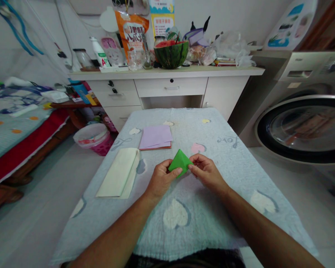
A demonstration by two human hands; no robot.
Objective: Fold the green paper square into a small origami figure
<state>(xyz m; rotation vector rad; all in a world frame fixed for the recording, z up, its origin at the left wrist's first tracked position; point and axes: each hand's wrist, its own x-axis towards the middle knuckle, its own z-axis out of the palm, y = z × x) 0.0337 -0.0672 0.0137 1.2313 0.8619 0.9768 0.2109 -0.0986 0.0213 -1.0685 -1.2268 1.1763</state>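
Note:
A small piece of folded green paper (180, 160), diamond-shaped with its point turned away from me, is held just above the cloth-covered table. My left hand (164, 176) pinches its left corner, thumb on top and fingers behind. On the opposite side my right hand (206, 170) grips the right corner between thumb and fingers. Beyond the paper to the left lies a stack of square paper sheets (155, 137), purple on top with a red edge showing underneath. A folded cream-coloured sheet (117, 174) rests flat to the left of my left hand.
The table wears a pale blue cloth (217, 227) with heart patterns. Behind it stands a white desk (171, 86) bearing a cut watermelon (171, 55), an orange snack bag (131, 33) and bottles. A washing machine (301, 108) is at right; a bed (19, 128) and pink bin (102, 143) at left.

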